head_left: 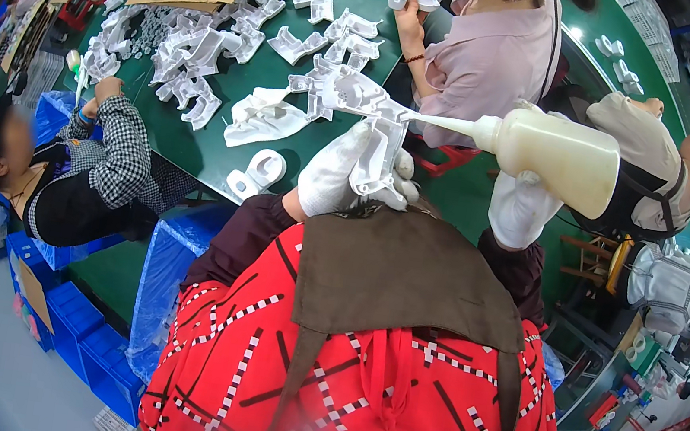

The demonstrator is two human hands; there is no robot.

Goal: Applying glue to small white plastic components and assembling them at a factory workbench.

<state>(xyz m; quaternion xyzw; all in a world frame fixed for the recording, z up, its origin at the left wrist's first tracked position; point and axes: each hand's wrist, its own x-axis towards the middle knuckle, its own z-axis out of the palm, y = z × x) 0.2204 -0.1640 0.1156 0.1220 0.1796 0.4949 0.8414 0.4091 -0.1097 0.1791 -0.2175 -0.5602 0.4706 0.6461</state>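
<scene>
Green worktable (176,138) strewn with white plastic parts (202,55), co-workers (498,57) around it.
By its near edge, the gloved left hand (335,172) grips a white housing (381,152); the gloved right hand (522,211) holds a cream squeeze bottle (560,158), nozzle toward the housing. Blue bins (78,320) stand lower left.

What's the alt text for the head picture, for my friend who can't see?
A gloved left hand holds a white plastic part; the gloved right hand holds a squeeze bottle sideways, nozzle toward it. More white parts lie on a green table, other people nearby.
</scene>
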